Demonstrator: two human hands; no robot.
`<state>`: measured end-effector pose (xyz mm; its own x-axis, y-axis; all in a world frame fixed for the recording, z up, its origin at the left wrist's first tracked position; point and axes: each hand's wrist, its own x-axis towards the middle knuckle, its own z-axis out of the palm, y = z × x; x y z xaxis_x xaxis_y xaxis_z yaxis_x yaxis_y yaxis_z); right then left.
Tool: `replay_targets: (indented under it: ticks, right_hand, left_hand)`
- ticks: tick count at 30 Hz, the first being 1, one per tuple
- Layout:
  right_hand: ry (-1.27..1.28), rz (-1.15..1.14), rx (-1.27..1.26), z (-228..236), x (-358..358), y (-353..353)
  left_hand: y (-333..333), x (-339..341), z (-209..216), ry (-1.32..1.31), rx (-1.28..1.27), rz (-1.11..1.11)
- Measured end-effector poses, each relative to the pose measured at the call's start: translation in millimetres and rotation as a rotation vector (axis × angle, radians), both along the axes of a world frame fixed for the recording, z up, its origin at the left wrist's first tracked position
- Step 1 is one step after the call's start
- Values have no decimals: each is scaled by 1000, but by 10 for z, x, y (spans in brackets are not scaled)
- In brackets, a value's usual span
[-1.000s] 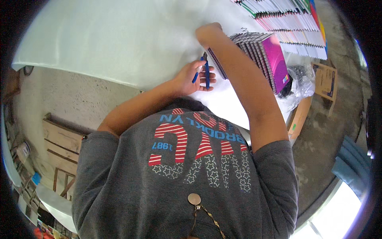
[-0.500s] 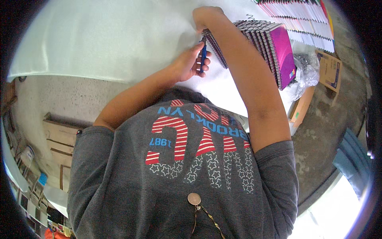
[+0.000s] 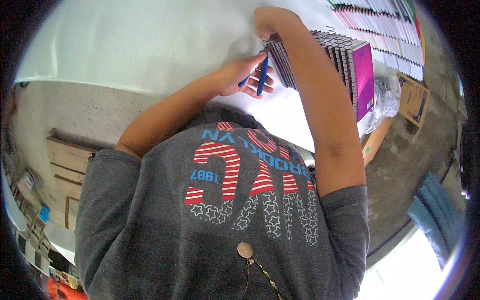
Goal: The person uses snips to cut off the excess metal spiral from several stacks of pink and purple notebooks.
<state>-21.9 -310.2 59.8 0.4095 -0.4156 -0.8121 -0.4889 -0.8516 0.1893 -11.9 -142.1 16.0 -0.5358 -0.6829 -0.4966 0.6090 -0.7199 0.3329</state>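
Observation:
My left hand holds a pair of pliers with blue handles. The handles are spread apart, thumb on one side and fingers stretched along the other. The tip of the tool meets the near-left end of a row of spiral-bound notebooks, by their dark wire coils. Bent over that same end, my right hand is curled with its fingertips turned down; what they grip is hidden. My right forearm crosses over the notebooks and covers part of them. A purple cover faces out at the row's right end.
All this lies on a white table. Stacks of bound papers stand at the far right. Crumpled clear plastic sits beside the purple cover, and a cardboard box is beyond it. A loose wire end sticks up behind the notebooks.
The pliers' handles have parted, and the fingers of my left hand have loosened. Both hands and the notebooks appear slightly farther right in the view.

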Motion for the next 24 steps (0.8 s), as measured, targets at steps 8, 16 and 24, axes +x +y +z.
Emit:
replay_targets:
  ticks: [8,16,24]
  right_hand:
    - [140,-127,59,-94,-32,-161]
    - [58,-27,73,-141,-28,-173]
    - [39,-65,101,-276,-141,-295]
  left_hand:
    - [-39,-88,-127,-33,-23,68]
    - [-23,29,-27,-71,-73,11]
    - [-60,84,12,-76,-150,-134]
